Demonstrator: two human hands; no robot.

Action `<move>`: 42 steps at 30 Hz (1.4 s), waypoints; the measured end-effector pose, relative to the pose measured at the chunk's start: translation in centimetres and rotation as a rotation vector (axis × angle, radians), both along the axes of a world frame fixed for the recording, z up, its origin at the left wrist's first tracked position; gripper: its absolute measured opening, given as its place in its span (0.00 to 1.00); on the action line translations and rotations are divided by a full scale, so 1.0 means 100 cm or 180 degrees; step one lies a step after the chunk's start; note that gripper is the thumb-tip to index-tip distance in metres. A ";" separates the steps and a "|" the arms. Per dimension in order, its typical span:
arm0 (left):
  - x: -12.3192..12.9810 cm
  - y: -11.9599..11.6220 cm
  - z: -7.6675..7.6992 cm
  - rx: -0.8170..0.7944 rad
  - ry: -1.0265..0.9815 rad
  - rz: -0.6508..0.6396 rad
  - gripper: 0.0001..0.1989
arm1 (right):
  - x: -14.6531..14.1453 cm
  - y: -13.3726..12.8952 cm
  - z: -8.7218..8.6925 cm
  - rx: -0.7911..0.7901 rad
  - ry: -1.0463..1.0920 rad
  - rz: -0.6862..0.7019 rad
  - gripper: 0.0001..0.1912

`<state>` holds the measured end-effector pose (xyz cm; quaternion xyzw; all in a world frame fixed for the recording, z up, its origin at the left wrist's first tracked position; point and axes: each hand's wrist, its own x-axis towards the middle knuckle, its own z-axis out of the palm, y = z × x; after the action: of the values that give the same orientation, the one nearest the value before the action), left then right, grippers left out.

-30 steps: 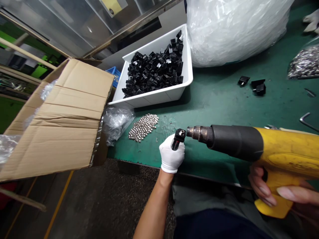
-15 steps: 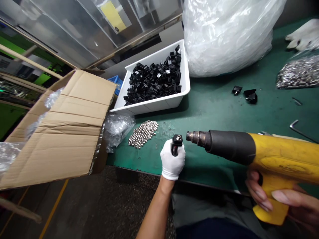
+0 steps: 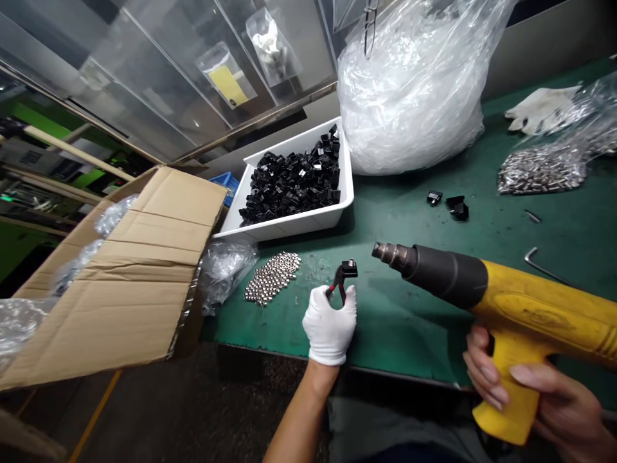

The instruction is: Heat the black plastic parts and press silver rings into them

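Note:
My left hand, in a white glove, is closed round the handles of small pliers with red and black grips. The pliers' jaws hold a black plastic part with a small metal piece standing on its top. My bare right hand grips the yellow handle of a heat gun. The gun's stepped metal nozzle points left, a short way right of and slightly above the black part, not touching it. A patch of small metal inserts lies on the table left of the pliers.
A white tray full of black plastic parts stands behind, beside a big plastic bag. An open cardboard box is at left. Loose black parts, a hex key and a bag of metal pieces lie right.
The pliers have tilted, so their jaws and the black part show more from the side. The heat gun's nozzle has tipped upward and sits farther from the part. The camera view has shifted.

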<state>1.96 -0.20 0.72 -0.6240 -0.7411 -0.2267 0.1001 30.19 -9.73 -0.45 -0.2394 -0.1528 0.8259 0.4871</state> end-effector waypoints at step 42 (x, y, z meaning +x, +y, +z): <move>0.001 0.008 -0.005 -0.0001 -0.1670 -0.0412 0.08 | -0.014 -0.009 0.034 -0.0353 -0.1513 -0.0211 0.15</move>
<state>2.02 0.55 0.20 -0.5900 -0.7003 -0.3864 -0.1102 28.78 -10.64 2.97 -0.4582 -0.2096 0.7371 0.4504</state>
